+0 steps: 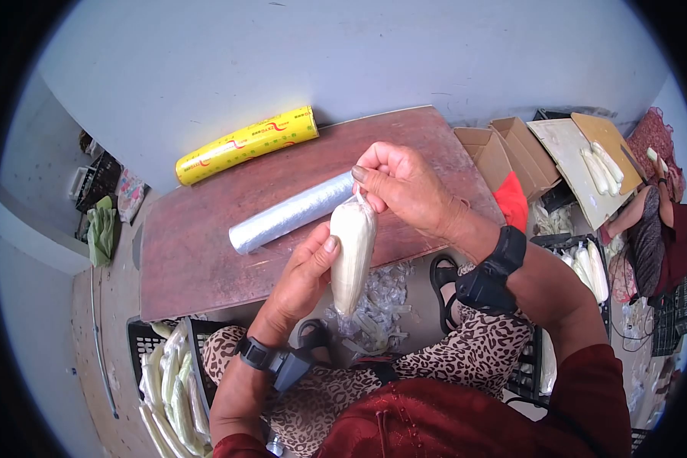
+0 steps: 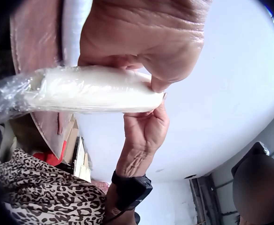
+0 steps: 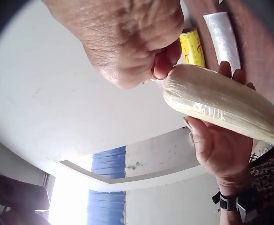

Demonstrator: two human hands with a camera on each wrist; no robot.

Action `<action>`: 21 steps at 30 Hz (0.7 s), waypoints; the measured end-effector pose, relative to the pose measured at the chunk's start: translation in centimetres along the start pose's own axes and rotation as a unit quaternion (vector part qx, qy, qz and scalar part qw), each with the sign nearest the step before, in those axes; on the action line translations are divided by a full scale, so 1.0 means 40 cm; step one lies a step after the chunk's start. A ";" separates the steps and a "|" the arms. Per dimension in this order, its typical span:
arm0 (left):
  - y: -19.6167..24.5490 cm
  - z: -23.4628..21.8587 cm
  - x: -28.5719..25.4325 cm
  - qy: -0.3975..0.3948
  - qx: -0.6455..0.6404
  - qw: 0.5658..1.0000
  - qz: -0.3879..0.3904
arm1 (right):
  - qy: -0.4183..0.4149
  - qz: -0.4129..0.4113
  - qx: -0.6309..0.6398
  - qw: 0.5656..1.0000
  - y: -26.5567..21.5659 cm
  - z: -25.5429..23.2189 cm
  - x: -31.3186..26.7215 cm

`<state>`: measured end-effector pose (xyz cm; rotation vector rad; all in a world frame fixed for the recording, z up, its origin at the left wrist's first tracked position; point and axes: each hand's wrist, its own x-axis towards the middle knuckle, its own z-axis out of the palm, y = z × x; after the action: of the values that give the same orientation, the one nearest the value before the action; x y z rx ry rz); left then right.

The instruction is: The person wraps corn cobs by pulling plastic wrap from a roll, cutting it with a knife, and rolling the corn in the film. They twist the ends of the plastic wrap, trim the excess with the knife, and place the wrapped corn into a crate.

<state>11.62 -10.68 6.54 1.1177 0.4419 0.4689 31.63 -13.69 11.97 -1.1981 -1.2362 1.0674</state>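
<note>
Pale wrapped vegetable [image 1: 353, 256] in both hands [image 1: 304, 273] [image 1: 403, 187] — film roll [image 1: 290, 214] behind

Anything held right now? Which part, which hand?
A wrapped vegetable: left hand grips its side, right hand pinches the gathered plastic at its upper end.

- Soft, bright light is washing the wall [image 1: 359, 61] beyond the far edge of the table [image 1: 187, 267].
- Glare is whitening out an opening [image 3: 69, 201] low in the right-wrist view.
- Highlights are streaking the wrapped vegetable [image 3: 216, 101].
- Lines are bowing and corners are blackening in the head view.
</note>
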 end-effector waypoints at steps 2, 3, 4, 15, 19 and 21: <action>-0.003 -0.003 0.002 0.001 -0.015 1.000 -0.002 | -0.001 -0.001 -0.003 1.000 0.001 -0.002 -0.001; -0.004 -0.004 0.002 -0.001 -0.020 1.000 -0.002 | -0.002 -0.002 -0.006 1.000 0.001 -0.002 -0.002; -0.004 -0.004 0.002 -0.004 -0.025 1.000 -0.003 | -0.002 -0.003 -0.009 1.000 0.001 -0.002 -0.003; 0.018 -0.004 -0.006 -0.010 -0.012 0.999 -0.029 | -0.021 -0.017 -0.011 1.000 0.007 0.003 -0.009; -0.010 -0.004 0.002 -0.001 0.044 0.999 0.003 | -0.036 -0.039 -0.024 0.998 0.023 0.018 -0.011; -0.002 0.003 -0.001 -0.009 0.034 0.999 -0.012 | -0.034 -0.038 -0.026 0.998 0.018 0.018 -0.014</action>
<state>11.67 -10.81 6.53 1.1803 0.4573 0.4248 30.92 -14.12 11.16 -1.1537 -1.3591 1.0324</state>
